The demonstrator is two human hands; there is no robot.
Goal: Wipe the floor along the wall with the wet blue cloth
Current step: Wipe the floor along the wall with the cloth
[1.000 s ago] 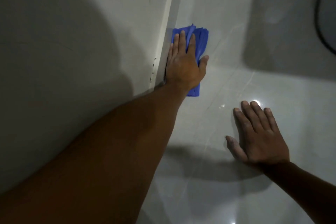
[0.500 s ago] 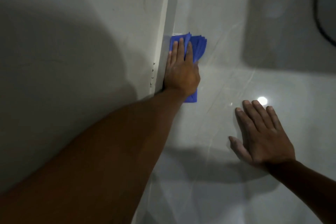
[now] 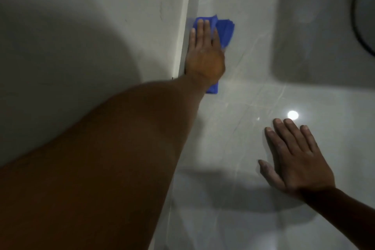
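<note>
The left hand [image 3: 204, 55] lies flat, fingers together and stretched forward, and presses the folded wet blue cloth [image 3: 224, 30] down on the glossy pale grey tiled floor [image 3: 253, 91]. The cloth sits right in the corner where the floor meets the plain grey painted wall [image 3: 121, 26], touching the narrow light strip at the foot of the wall [image 3: 183, 32]. Its front end shows beyond the fingertips and a small back corner shows under the wrist.

The right hand [image 3: 296, 160] holds nothing; it is spread open with the palm on the floor, well apart from the cloth, and I judge that it supports the body.

About the progress, I judge the wiping to be in the middle of a stroke along the wall. The tiles are shiny everywhere (a lamp reflection shows near the right hand), so I cannot tell which part is already wet and which is dry. The strip of floor along the wall ahead of the cloth goes on to the top edge of the view, and this part probably remains to be wiped
</note>
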